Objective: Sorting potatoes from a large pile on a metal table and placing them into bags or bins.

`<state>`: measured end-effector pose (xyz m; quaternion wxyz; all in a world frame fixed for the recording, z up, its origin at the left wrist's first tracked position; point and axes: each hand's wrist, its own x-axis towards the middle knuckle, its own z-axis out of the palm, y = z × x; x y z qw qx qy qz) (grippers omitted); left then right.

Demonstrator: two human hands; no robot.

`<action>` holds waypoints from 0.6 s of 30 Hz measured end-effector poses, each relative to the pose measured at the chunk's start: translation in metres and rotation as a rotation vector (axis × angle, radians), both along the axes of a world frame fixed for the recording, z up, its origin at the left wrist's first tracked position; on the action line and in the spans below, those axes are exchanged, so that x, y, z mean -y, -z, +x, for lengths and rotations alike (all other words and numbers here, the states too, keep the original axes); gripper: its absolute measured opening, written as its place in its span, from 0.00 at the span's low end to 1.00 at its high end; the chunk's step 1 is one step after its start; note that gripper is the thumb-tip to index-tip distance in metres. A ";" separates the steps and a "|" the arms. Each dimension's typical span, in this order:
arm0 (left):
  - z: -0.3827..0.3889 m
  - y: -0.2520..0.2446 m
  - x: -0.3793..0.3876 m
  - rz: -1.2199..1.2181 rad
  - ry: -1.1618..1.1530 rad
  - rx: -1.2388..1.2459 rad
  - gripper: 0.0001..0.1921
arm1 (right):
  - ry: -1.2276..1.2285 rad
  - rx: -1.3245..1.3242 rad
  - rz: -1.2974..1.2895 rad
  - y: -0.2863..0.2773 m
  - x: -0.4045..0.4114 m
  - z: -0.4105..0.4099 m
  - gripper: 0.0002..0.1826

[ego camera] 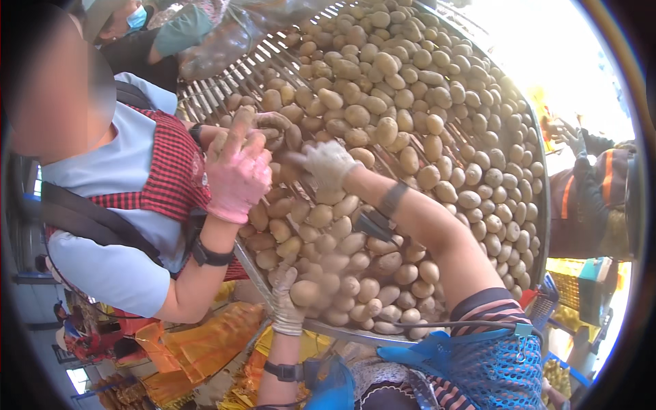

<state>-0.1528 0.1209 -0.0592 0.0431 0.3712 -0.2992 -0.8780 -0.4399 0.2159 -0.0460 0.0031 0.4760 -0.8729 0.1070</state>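
Observation:
My left hand (pixel 286 302), in a pale, soiled work glove, is at the near metal rim of the sorting table. It holds a round potato (pixel 305 293) against its fingers. My right hand (pixel 328 165), gloved the same way, reaches over the potatoes in the middle of the table. Its fingers are blurred by motion, and whether they hold anything cannot be told. A dark, blurred shape (pixel 289 160) lies just beyond its fingertips. Many loose potatoes (pixel 359 246) lie around both hands on the slatted table (pixel 228 82).
A co-worker's pink-stained glove (pixel 241 171) is raised close to my right hand. Another person's sleeve (pixel 183 31) is at the far side beside a clear plastic bag (pixel 225 41). A metal rim (pixel 546 215) bounds the table. Orange mesh sacks (pixel 210 341) lie below left; a yellow crate (pixel 566 287) is at right.

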 end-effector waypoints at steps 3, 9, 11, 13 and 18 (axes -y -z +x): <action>-0.001 0.004 -0.003 -0.114 0.030 -0.030 0.24 | -0.188 0.024 -0.032 -0.002 -0.070 0.036 0.23; -0.007 0.010 -0.004 -0.161 0.064 -0.067 0.24 | 0.243 -0.100 -0.252 -0.002 -0.087 -0.069 0.11; -0.012 0.002 -0.008 -0.137 0.046 0.015 0.23 | 0.324 -0.027 -0.112 0.000 -0.072 -0.090 0.17; -0.030 -0.018 -0.012 -0.439 0.185 0.003 0.23 | 0.361 -0.069 -0.014 0.014 -0.054 -0.092 0.18; -0.146 -0.041 0.026 -1.526 0.490 0.121 0.21 | 0.340 0.102 -0.171 0.029 -0.073 -0.093 0.22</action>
